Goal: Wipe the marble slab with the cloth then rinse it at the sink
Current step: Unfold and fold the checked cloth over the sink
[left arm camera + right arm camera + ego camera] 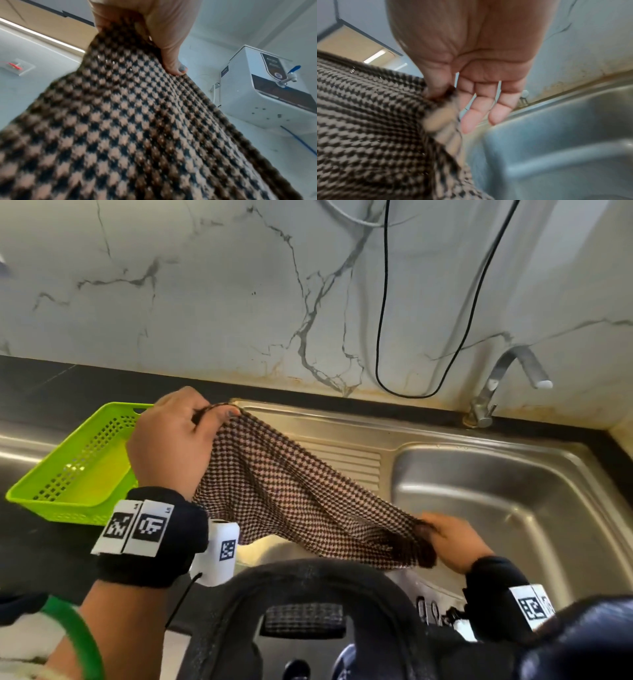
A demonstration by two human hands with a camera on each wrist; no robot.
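Checked cloth (294, 491) stretched above steel sink (496, 491), between both hands. Left hand (171, 446) raised, fingers (222, 414) pinching one corner; right hand (455, 539) lower, thumb and forefinger pinching another, remaining fingers straight. Green basket (75, 467) on dark desk (51, 385) left of left fingers; tap (496, 385) and marble wall (205, 285) beyond.

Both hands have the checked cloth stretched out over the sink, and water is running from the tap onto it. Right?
Not quite. The left hand and right hand do hold the checked cloth stretched over the sink, but the head view shows the tap dry, with no stream falling. Its spout also sits off to the right of the cloth, not above it.
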